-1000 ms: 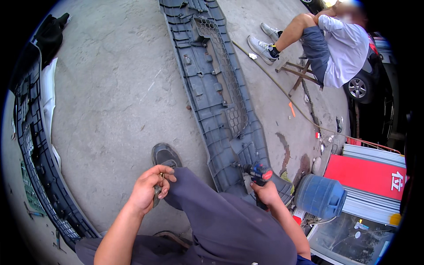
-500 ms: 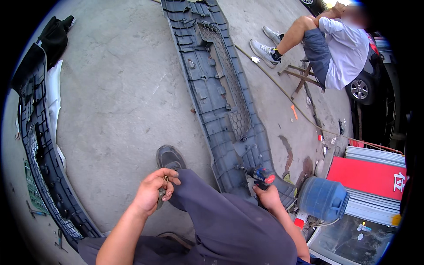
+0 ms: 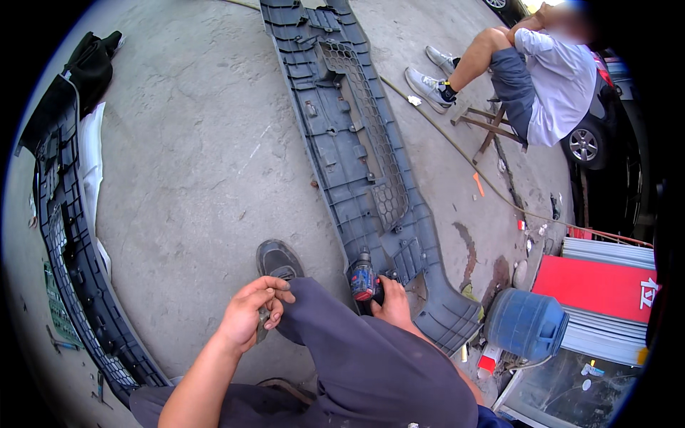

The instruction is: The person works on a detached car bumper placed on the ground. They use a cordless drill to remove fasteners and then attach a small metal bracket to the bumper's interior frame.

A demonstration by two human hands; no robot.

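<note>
My right hand [image 3: 392, 303] is wrapped round the grip of a blue, red and black cordless drill [image 3: 363, 280]. The drill's nose points away from me, over the near end of a long dark grey car bumper [image 3: 339, 153] that lies on the ground. Honeycomb mesh and rows of clips and ribs show along the bumper. Beside my knee, my left hand [image 3: 250, 310] is curled, thumb and fingers drawn together. Something small and greyish shows in its palm, too little of it to name.
A second dark bumper [image 3: 78, 264] lies at the left, with a green tool tray [image 3: 58, 303] beyond it. A person [image 3: 553, 85] sits on a folding stool [image 3: 492, 128] at the far right. Nearer stand a blue water jug [image 3: 524, 324] and a red panel [image 3: 596, 289]. A hose [image 3: 457, 146] crosses the ground.
My right hand has moved the drill to the left, and its nose has swung from pointing left to pointing away from me. My left hand stays by my knee, its fingers slightly shifted.
</note>
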